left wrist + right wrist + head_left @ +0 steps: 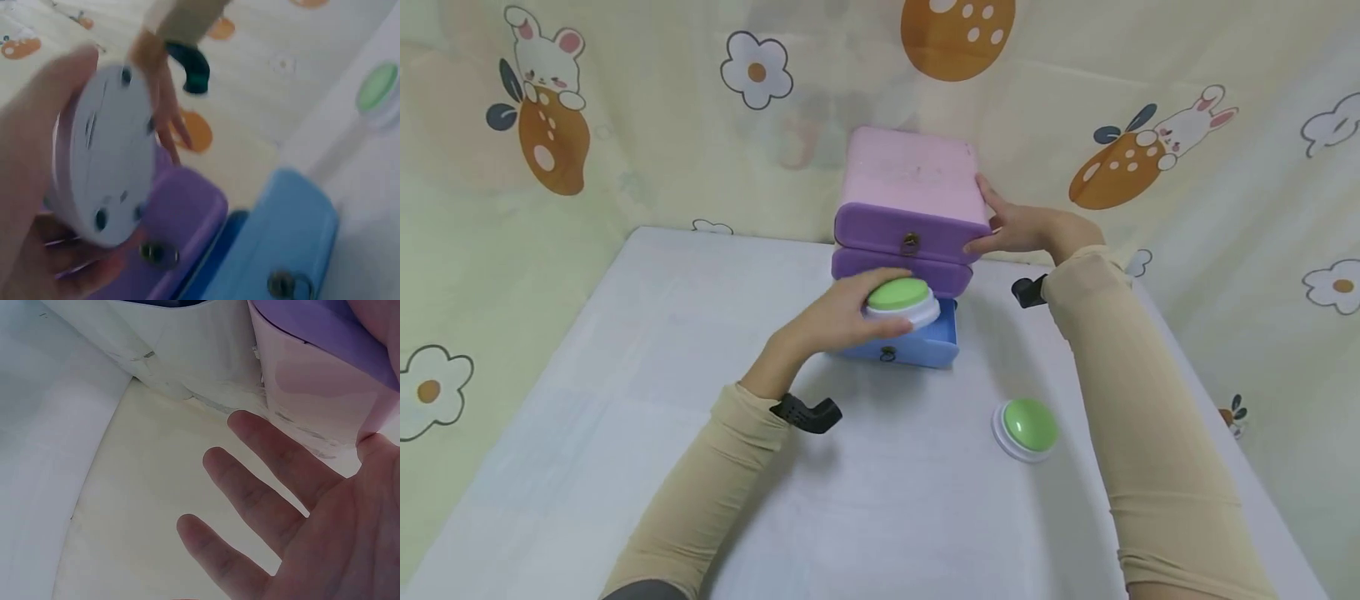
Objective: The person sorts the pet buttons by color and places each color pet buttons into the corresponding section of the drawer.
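Note:
My left hand (pixel 838 317) grips a round white push button (pixel 898 294) with a green top, above the pulled-out blue drawer (pixel 925 352). Its pale underside with dark spots faces the left wrist view. The drawer belongs to a small chest (pixel 917 175) with a pink top and two purple drawer fronts above the blue one. At the chest's upper right side, my right hand (pixel 1026 229) touches it, thumb toward the front edge. In the right wrist view, three fingers (pixel 250 494) spread straight beside the pink side wall. The left hand partly hides the blue drawer.
A second white button with a green dome (pixel 1030 427) lies on the white table (pixel 910 508), right of the drawer. Behind the chest hangs a cream curtain (pixel 670 142) printed with rabbits, carrots and flowers.

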A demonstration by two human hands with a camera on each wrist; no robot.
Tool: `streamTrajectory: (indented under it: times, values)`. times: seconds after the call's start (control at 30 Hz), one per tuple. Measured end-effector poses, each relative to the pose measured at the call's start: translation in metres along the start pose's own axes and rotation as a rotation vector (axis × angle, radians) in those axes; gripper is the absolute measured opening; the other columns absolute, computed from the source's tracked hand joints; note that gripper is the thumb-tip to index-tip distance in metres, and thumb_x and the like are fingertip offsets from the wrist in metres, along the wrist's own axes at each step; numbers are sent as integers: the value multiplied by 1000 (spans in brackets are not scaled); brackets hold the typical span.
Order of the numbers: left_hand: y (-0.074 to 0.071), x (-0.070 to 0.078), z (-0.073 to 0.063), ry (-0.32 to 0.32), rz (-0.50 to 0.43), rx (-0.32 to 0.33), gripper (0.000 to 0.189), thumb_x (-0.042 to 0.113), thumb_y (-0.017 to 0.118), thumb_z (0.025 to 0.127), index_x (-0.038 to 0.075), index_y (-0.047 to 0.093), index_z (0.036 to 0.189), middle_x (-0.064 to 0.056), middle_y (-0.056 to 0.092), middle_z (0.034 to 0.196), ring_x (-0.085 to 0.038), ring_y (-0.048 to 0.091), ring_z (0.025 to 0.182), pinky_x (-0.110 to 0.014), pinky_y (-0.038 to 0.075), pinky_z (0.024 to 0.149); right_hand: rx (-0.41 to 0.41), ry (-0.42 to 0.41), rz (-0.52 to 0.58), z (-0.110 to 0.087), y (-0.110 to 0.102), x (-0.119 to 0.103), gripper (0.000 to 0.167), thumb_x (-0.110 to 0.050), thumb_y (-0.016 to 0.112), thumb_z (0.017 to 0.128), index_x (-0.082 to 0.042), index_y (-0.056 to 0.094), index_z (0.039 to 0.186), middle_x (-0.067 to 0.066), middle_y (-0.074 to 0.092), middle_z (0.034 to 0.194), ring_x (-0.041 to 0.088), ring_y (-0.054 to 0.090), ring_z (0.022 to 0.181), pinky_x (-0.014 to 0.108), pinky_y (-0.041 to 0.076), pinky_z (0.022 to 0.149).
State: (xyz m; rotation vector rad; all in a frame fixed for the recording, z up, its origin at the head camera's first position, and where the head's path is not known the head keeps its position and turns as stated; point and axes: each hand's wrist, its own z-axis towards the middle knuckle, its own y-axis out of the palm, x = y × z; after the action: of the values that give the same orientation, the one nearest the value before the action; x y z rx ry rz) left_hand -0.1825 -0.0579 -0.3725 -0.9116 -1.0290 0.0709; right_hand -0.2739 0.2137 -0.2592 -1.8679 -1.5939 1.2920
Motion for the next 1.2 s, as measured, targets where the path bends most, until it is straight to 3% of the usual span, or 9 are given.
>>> streamTrajectory:
  times: [0.07, 0.13, 0.23, 0.4, 0.53, 0.77, 0.87, 1.0, 1.2]
  values:
    - [-1, -11, 2, -79, 96, 88, 76, 61, 62, 80, 27, 37, 144, 1, 51, 133, -15, 52, 112, -38, 44, 95, 1, 13, -3, 1, 0, -1, 113, -57, 66, 81, -57, -38, 127, 20, 16, 156, 43, 10, 144, 71, 7, 107]
    - [4, -23, 5, -139, 202, 128, 80, 66, 58, 79, 27, 36, 145, -2, 49, 135, -20, 53, 113, -41, 45, 95, 2, 19, -1, 2, 0, -1, 113, -57, 65, 80, -58, -38, 126, 20, 15, 156, 43, 10, 144, 72, 8, 107]
    - [18, -41, 10, -203, 296, 129, 79, 70, 53, 80, 27, 36, 144, -4, 50, 134, -25, 55, 110, -45, 48, 90, 4, 6, 9, 4, 2, 0, 114, -55, 66, 81, -57, -38, 127, 20, 15, 156, 43, 13, 143, 71, 9, 107]
    - [36, -59, 12, -222, 364, 102, 74, 71, 49, 81, 26, 41, 139, -4, 51, 134, -27, 56, 112, -46, 48, 90, 6, -18, 34, 6, 5, 4, 116, -52, 68, 81, -55, -39, 128, 19, 11, 158, 43, 14, 143, 71, 12, 108]
    - [39, -60, 10, -212, 321, 77, 73, 71, 49, 81, 24, 45, 137, -4, 57, 127, -22, 58, 106, -42, 49, 87, 5, -24, 38, 6, 4, 3, 116, -52, 68, 81, -54, -38, 129, 20, 13, 157, 42, 14, 143, 70, 10, 108]
    - [30, -56, 8, -239, 195, -70, 66, 71, 48, 83, 19, 53, 123, 1, 62, 100, -17, 58, 87, -34, 48, 76, 15, -26, 36, 6, 2, 2, 117, -54, 69, 79, -56, -38, 128, 19, 13, 157, 41, 12, 144, 70, 9, 109]
    - [28, -56, 10, -275, 182, -83, 69, 68, 54, 82, 18, 51, 129, -1, 61, 108, -19, 57, 94, -36, 48, 82, 20, -24, 31, 5, 2, 2, 117, -55, 69, 78, -57, -38, 127, 18, 12, 158, 41, 12, 144, 69, 9, 109]
    - [31, -55, 16, -269, 203, -61, 77, 53, 67, 81, 19, 39, 144, -8, 49, 135, -23, 51, 116, -42, 44, 97, 22, -23, 28, 4, 1, 2, 116, -55, 68, 79, -57, -37, 127, 19, 13, 157, 42, 13, 144, 70, 9, 109]
    - [36, -50, 22, -292, 397, -56, 75, 39, 76, 79, 24, 42, 144, -9, 44, 143, -30, 46, 126, -46, 42, 102, 26, 9, 10, 2, 3, 3, 113, -59, 66, 79, -60, -37, 124, 17, 13, 158, 41, 9, 145, 71, 8, 108]
